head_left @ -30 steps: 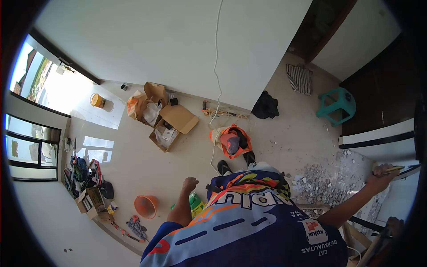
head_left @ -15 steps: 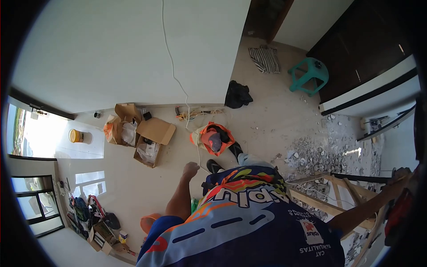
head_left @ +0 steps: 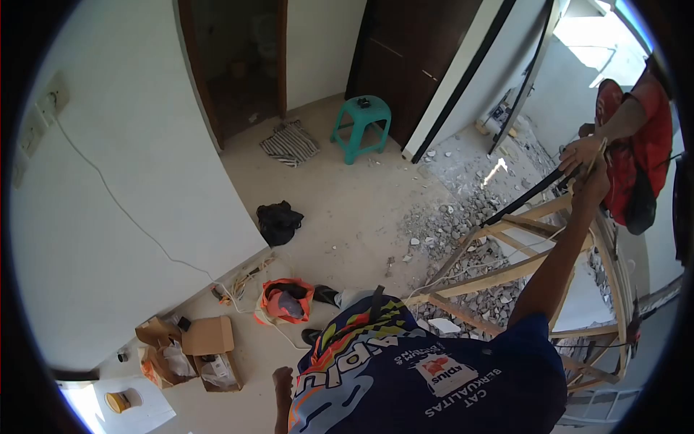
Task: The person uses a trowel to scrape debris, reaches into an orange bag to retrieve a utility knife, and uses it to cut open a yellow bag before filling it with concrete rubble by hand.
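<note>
Right fingers (head_left: 594,182) gripping slim tool (head_left: 599,153) | right arm (head_left: 554,265) outstretched toward red-clad person (head_left: 645,148) | left fingers (head_left: 283,378) curled in

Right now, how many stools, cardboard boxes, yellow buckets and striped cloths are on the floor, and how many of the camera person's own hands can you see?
Green stool: 1
Cardboard boxes: 2 (left box, right box)
Yellow bucket: 1
Striped cloth: 1
Camera person's hands: 2 (left hand, right hand)
Total: 7
</note>
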`<state>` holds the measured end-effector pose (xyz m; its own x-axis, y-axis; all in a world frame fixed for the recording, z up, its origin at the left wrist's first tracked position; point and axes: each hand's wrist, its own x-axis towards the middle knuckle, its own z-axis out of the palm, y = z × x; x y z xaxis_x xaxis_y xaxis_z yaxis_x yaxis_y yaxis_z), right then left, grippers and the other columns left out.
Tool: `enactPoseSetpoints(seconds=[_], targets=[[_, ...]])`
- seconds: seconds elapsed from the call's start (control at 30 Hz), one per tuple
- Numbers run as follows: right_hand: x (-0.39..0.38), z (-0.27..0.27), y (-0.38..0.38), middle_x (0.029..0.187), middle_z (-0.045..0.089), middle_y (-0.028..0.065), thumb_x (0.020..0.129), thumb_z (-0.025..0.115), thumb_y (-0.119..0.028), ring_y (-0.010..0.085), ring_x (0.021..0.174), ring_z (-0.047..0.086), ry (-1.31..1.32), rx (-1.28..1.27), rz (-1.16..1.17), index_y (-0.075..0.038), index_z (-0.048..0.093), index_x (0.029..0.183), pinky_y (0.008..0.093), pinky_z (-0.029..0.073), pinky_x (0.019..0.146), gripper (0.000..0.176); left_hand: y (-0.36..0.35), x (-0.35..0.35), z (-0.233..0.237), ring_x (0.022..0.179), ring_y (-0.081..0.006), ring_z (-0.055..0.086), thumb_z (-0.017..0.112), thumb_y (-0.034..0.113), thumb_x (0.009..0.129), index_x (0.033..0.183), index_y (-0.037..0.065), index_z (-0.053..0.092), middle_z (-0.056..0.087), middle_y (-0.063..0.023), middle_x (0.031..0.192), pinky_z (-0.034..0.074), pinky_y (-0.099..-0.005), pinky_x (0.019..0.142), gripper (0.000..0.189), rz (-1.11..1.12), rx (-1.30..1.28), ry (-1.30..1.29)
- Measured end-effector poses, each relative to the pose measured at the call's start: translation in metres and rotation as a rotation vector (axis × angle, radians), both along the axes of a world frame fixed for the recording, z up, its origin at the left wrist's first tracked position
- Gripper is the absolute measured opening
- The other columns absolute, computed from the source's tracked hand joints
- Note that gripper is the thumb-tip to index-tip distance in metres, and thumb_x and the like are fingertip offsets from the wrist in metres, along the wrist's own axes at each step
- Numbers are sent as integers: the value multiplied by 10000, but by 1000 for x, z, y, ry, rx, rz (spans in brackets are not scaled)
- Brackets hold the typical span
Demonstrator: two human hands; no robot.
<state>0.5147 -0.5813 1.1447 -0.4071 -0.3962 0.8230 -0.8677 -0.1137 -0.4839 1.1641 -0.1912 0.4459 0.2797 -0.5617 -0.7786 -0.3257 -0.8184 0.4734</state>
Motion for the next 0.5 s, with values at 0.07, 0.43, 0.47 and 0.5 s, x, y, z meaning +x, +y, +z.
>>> enactPoseSetpoints(seconds=[0.07,0.43,0.47,0.5], targets=[[40,10,2,585,514,-9,1014,572,-298,57,394,404,-590,-156,255,-70,633,870,227,253,360,277,-15,-8,7,527,-204,626,588,191,813,702,77,642,589,-88,606,521,-363,476,168,-71,103,-12],[24,19,-31,726,663,63,1015,588,-353,140,547,625,-142,-94,404,-13,688,1107,265,499,511,366,-128,-12,53,537,-161,595,622,161,816,708,95,640,586,-60,641,479,-328,450,128,122,54,115],[8,16,-40,755,689,82,1006,599,-366,162,566,653,-59,-74,344,-14,696,1133,281,523,536,386,-126,-5,56,538,-157,592,625,158,816,709,97,640,585,-58,644,475,-325,447,125,166,43,119],[4,20,-42,801,705,112,994,610,-382,187,615,677,-25,43,168,-26,698,1152,304,536,570,399,-125,1,57,539,-154,590,628,155,816,709,98,640,585,-55,647,471,-321,445,122,211,30,123]])
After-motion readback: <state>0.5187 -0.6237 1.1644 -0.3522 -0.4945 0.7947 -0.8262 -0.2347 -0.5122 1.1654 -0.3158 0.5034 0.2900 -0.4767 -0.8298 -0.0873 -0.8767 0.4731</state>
